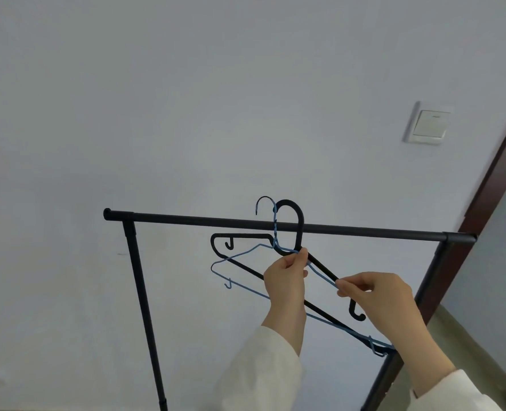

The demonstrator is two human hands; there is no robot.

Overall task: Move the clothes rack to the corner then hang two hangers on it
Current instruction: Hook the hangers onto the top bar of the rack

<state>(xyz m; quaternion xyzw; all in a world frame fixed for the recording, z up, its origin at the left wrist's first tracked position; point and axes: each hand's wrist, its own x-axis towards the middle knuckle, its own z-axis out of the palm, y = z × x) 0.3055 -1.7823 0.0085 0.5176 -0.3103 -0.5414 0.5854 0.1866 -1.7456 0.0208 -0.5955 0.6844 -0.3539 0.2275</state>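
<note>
A black clothes rack [186, 218] stands against the pale wall, its top bar running across the middle of the view. A thick black hanger [290, 206] and a thin blue wire hanger [239, 254] are held together just in front of the bar, their hooks rising above it. Whether either hook rests on the bar is unclear. My left hand [287, 277] pinches both hangers at the neck below the bar. My right hand [376, 295] pinches the blue hanger's right shoulder wire. Both hangers tilt down to the right.
A white light switch [428, 123] sits on the wall at the upper right. A dark brown door frame [494, 179] runs down the right side beside the rack's right post [423, 292]. The rack's left post [142, 292] stands at the left.
</note>
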